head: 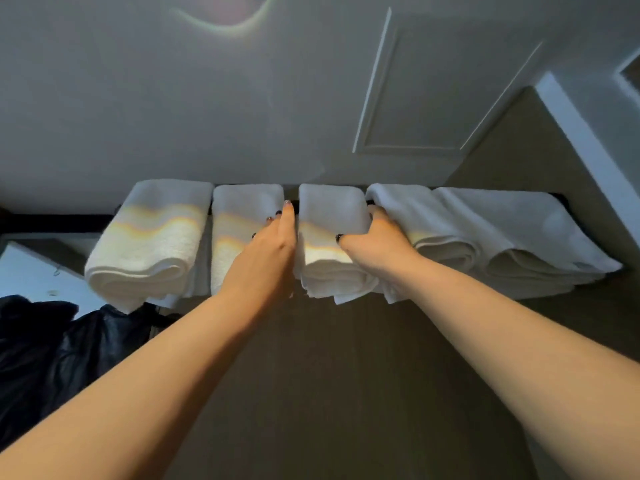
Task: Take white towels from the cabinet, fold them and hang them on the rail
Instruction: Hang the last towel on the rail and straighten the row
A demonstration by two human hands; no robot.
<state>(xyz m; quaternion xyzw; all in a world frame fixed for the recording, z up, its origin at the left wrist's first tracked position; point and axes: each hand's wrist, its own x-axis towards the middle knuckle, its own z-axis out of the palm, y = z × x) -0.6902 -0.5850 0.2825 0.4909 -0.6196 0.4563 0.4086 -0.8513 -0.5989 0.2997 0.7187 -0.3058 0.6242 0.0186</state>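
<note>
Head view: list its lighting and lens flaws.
Head view: dim, bluish room light; a rainbow flare arc on the wall, with matching coloured bands across the leftmost towel and its neighbours; wide-angle stretch enlarges the forearms; soft overall focus, slight blur at the left hand.

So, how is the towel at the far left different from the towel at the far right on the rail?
The far-left towel is folded narrow, and the far-right towel spreads much wider along the rail. The far-left towel shows a rainbow band of light; the far-right towel does not. Neither hand touches them: the left hand and the right hand are at the middle towel. Both are white and hang folded over the rail.
</note>
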